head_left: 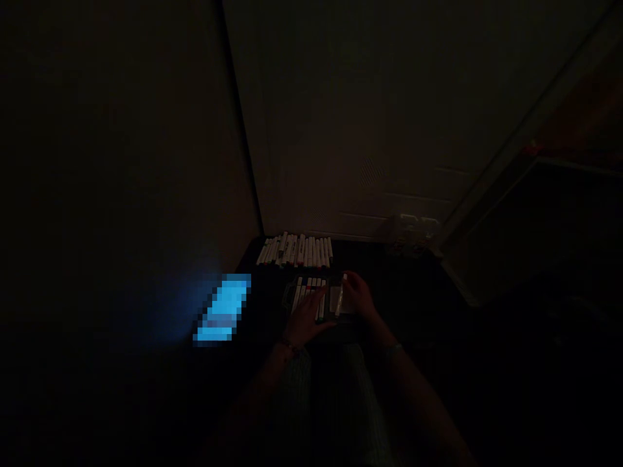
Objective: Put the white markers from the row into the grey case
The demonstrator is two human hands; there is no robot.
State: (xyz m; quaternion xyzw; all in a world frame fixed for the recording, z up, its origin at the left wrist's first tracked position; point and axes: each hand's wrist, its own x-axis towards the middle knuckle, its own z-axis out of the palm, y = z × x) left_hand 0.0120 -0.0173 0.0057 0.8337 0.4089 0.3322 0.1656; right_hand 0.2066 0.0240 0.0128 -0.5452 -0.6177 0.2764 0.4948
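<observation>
The scene is very dark. My left hand [305, 319] lies with fingers stretched over a row of white markers [300, 292] in a clear case [287, 296], thumb spread to the right. A single white marker [339, 299] stands tilted at the case's right part, with the fingers of my right hand [361, 297] closed around its upper end. Beneath that marker is a pale flat surface [335, 297]. Behind the case lies a long row of loose white markers [311, 251], their coloured ends facing me.
A glowing, pixelated screen [224, 308] sits at the left edge of the dark table [413, 305]. Clear plastic objects [416, 230], hard to make out, stand at the back right against the wall [311, 149].
</observation>
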